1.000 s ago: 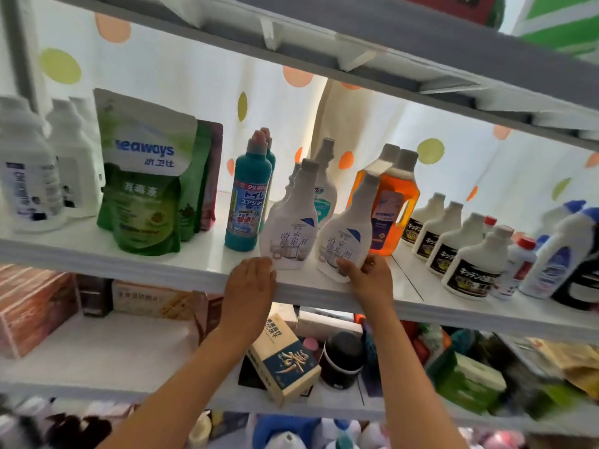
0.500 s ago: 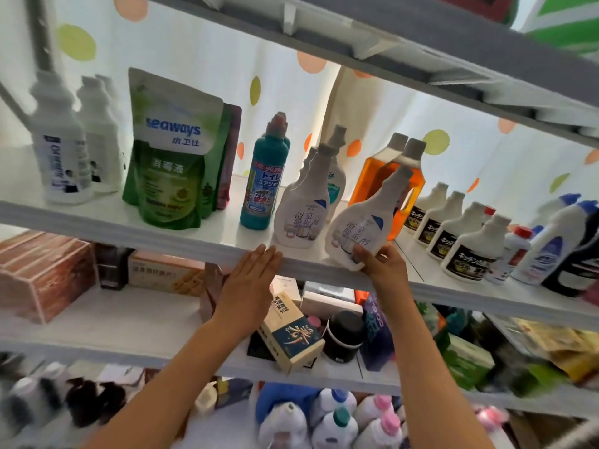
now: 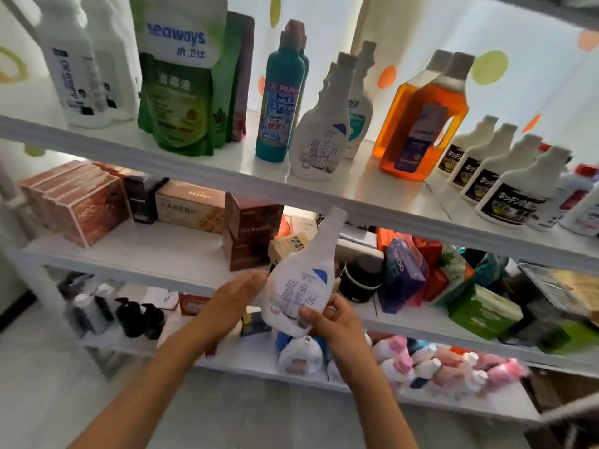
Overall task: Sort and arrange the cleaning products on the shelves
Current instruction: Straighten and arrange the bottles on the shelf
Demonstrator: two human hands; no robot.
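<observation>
The right hand point(image 3: 335, 322) gripped the base of a white bottle point(image 3: 299, 286), thumb across its label, holding it tilted in front of the middle shelf point(image 3: 136, 254), below the upper shelf point(image 3: 227, 176). The left hand point(image 3: 236, 294), fingers straight and together, lay against the bottle's left side. A matching bottle point(image 3: 321, 137) stood on the upper shelf beside a teal bottle point(image 3: 278, 102) and orange jugs point(image 3: 424, 115).
</observation>
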